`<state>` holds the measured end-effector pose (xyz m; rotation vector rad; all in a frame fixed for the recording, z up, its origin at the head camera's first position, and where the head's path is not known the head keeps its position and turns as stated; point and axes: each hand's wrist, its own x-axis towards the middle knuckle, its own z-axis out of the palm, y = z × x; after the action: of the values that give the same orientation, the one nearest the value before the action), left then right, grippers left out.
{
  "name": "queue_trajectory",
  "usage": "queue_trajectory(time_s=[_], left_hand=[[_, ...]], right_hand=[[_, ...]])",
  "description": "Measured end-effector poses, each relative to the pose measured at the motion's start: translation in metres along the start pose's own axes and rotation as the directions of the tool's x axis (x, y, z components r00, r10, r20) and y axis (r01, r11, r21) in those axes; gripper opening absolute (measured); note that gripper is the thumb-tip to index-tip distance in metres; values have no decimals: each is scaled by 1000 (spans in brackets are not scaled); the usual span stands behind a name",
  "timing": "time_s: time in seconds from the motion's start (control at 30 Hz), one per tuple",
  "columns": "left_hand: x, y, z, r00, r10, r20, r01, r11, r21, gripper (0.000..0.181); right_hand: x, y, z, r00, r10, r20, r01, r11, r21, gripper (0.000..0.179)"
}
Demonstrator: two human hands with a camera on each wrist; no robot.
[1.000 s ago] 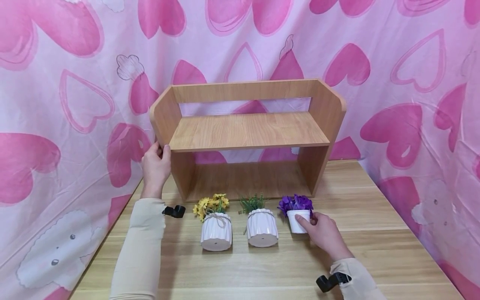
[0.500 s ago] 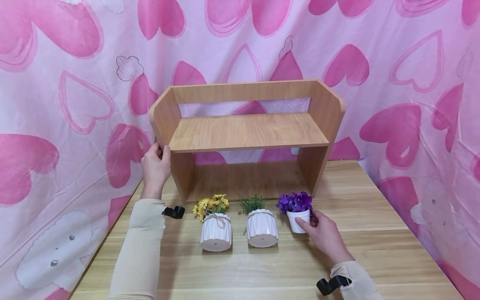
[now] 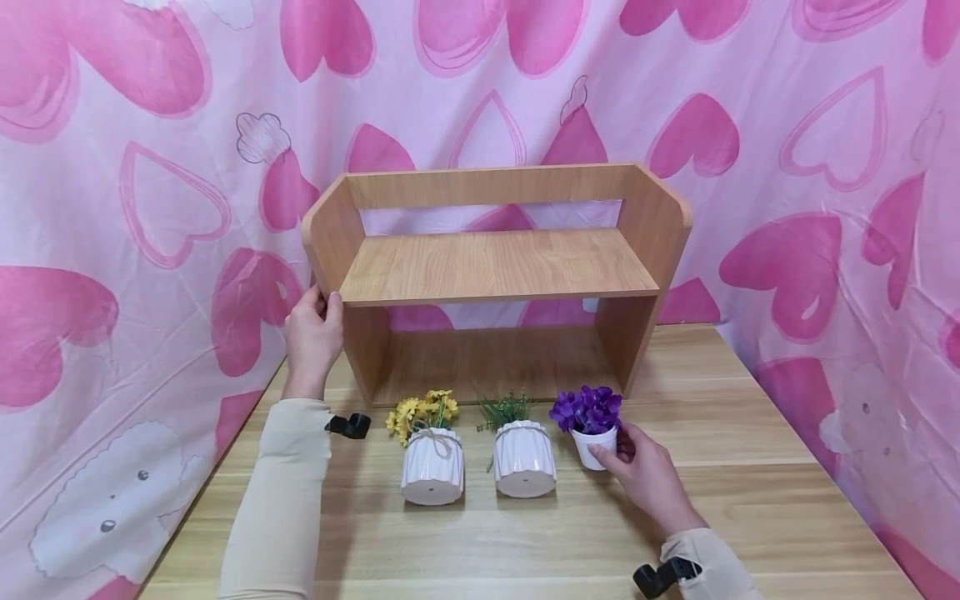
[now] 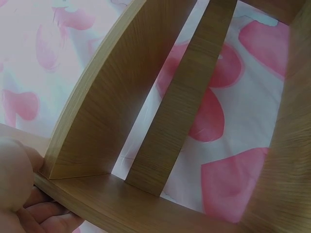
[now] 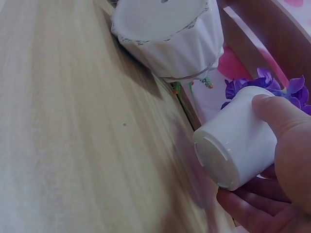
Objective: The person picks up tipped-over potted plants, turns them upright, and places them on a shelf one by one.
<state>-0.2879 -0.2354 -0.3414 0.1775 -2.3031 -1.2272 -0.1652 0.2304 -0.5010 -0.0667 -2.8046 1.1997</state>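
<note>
A small white flowerpot with purple artificial flowers stands at the right of the row. My right hand grips this pot from its right side, thumb on the front wall and fingers behind. The right wrist view has the pot's bottom showing, just off or barely touching the tabletop; I cannot tell which. On the far left, my left hand holds the left side panel of a two-tier wooden shelf, thumb at the front edge near the middle board.
Two ribbed white pots lie on their sides before the shelf, bases facing me: one with yellow flowers, one with green sprigs. The wooden table meets a pink heart-patterned curtain at back and sides.
The pot with purple flowers has tipped more upright in my right hand and shifted slightly left. My left hand stays on the shelf panel.
</note>
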Motion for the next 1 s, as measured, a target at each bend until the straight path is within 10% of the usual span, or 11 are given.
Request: queue_trajectory(time_s=[1.0], left_hand=[[-2,0,-1,999,-36,32,36,999,-26,55]], right_hand=[[-16,22,6,998,-62,-10,63,996,59,71]])
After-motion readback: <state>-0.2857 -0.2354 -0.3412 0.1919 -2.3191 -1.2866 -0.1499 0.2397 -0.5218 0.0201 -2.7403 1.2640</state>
